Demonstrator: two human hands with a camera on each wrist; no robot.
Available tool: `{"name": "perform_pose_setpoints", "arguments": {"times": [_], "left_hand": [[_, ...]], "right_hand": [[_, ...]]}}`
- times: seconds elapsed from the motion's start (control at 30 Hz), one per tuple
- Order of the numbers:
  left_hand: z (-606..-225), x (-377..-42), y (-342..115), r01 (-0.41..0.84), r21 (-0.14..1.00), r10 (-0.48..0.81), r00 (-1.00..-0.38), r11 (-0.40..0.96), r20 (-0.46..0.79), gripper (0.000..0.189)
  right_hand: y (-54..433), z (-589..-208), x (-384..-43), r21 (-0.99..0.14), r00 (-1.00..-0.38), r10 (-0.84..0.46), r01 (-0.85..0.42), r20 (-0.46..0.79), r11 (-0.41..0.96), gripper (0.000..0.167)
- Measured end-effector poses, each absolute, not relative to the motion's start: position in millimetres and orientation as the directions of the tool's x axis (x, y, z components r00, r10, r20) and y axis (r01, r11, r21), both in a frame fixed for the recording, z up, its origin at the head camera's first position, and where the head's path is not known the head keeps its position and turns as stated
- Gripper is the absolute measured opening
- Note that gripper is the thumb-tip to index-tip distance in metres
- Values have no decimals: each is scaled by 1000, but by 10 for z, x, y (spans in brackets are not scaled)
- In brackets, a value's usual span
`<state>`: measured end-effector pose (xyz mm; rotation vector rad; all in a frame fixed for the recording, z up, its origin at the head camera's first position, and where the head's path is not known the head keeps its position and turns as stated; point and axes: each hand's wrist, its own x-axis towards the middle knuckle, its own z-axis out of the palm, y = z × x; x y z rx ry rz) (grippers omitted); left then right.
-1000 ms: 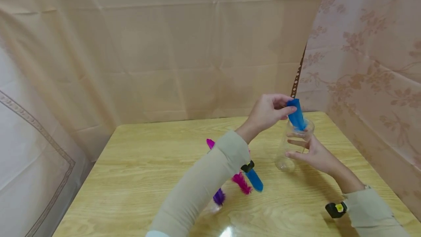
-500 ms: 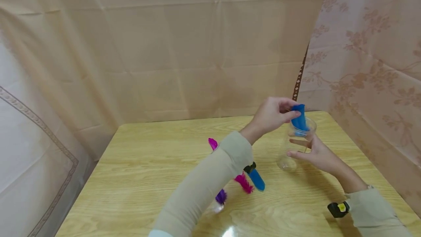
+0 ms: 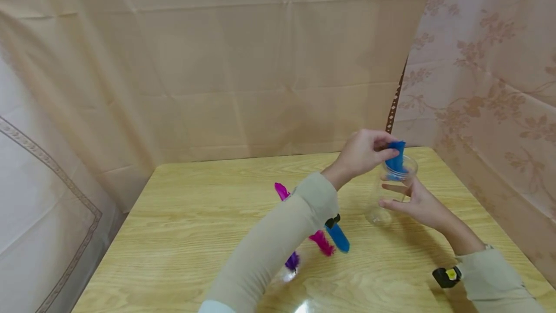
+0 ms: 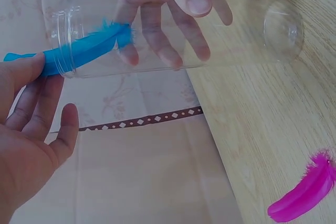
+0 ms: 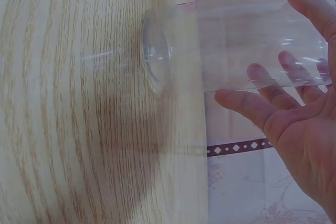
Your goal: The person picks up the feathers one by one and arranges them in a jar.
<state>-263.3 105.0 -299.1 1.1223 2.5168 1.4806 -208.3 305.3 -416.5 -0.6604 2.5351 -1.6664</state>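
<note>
My left hand (image 3: pixel 362 153) pinches a blue feather (image 3: pixel 396 159) at its upper end. The feather's fluffy lower part lies inside the mouth of a tall clear jar (image 3: pixel 377 204), as the left wrist view also shows. Around the jar's upper side curls my right hand (image 3: pixel 420 207), thumb and fingers on opposite sides. The jar's round base (image 5: pixel 156 51) appears in the right wrist view, close to the wooden table; whether it touches is hard to tell. Through the clear wall, no other feather is visible inside.
Left of the jar lie another blue feather (image 3: pixel 338 239), a magenta feather (image 3: pixel 322 243) and a purple feather (image 3: pixel 292 260), partly hidden by my left sleeve (image 3: pixel 278 240). A magenta tip (image 3: pixel 282 190) shows beyond the sleeve. Cloth curtains (image 3: pixel 269 76) enclose the table (image 3: pixel 195 207).
My left hand has moved slightly right and down, lowering the blue feather further into the jar. The right hand and jar have stayed nearly in place.
</note>
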Motion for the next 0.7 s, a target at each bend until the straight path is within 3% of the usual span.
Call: {"name": "perform_pose_setpoints", "arguments": {"times": [0.43, 0.7], "left_hand": [[-3017, -2654, 1062, 591, 747, 583, -736, 305, 344, 23], [-3040, -2654, 1063, 596, 728, 592, -736, 339, 328, 22]], "right_hand": [[3064, -4160, -2088, -872, -895, -388, -359, 220, 333, 97], [3052, -4162, -2094, -826, -896, -368, -394, 249, 402, 90]]}}
